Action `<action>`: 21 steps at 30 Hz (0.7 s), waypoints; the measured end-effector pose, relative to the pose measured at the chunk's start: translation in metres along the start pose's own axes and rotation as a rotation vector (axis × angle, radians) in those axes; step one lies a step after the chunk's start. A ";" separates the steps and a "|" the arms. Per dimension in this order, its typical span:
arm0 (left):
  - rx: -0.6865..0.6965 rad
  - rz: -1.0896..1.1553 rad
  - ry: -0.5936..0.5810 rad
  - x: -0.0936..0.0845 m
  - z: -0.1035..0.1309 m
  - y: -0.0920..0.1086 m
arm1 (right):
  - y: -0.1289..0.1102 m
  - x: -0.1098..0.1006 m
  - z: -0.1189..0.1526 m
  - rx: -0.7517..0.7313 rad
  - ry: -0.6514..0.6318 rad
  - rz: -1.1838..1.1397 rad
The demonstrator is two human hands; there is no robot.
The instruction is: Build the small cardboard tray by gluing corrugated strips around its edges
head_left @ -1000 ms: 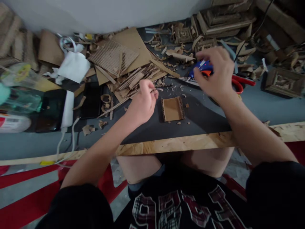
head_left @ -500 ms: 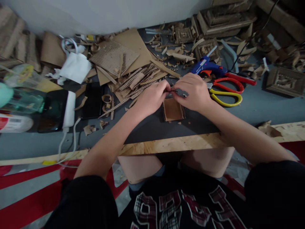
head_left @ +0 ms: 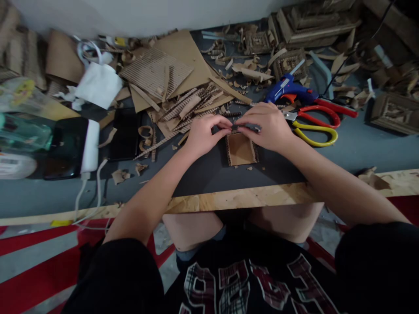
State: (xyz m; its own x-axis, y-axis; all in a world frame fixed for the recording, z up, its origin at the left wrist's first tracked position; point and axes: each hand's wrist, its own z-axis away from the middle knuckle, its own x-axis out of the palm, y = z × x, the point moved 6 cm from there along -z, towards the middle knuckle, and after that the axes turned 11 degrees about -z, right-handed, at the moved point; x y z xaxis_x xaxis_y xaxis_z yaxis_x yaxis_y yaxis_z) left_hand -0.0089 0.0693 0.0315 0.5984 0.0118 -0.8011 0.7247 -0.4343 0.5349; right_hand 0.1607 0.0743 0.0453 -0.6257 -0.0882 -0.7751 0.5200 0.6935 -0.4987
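A small cardboard piece (head_left: 241,150) with corrugated strips along its edges lies on the dark mat in front of me. At its far edge, my left hand (head_left: 209,133) has thumb and fingertips drawn together in a pinch. My right hand (head_left: 266,126) faces it from the other side, also pinching, with its fingertips almost touching the left ones. Something small and dark sits between the fingertips; the fingers hide what it is. Just beyond, a short dark corrugated strip (head_left: 231,114) lies on the mat.
Right of my hands are scissors (head_left: 319,124) with red and yellow handles and a blue glue gun (head_left: 288,90). Corrugated strips (head_left: 193,104) pile up beyond my left hand. Further left lie a black phone (head_left: 124,135) and a white power strip (head_left: 91,146). Framed cardboard pieces (head_left: 397,112) stand right.
My fingertips have spread a little and moved slightly apart, closer to the far edge of the cardboard piece. The dark strip beyond them now shows. The view has shifted slightly.
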 end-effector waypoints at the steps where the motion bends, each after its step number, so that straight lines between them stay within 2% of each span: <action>1: 0.006 -0.007 -0.010 0.001 0.000 -0.001 | 0.000 0.001 0.000 0.001 -0.014 0.009; 13: 0.045 -0.084 0.011 0.000 0.000 0.001 | 0.000 0.005 0.002 0.012 -0.075 0.083; 21: 0.104 -0.140 0.007 0.003 0.000 0.001 | -0.003 0.007 0.003 -0.025 -0.036 0.062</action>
State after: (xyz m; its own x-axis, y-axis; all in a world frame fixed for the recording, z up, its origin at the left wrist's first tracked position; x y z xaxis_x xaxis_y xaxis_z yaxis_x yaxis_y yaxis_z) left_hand -0.0062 0.0693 0.0292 0.4968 0.0849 -0.8637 0.7623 -0.5184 0.3876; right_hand 0.1564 0.0691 0.0398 -0.5712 -0.0696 -0.8179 0.5422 0.7161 -0.4395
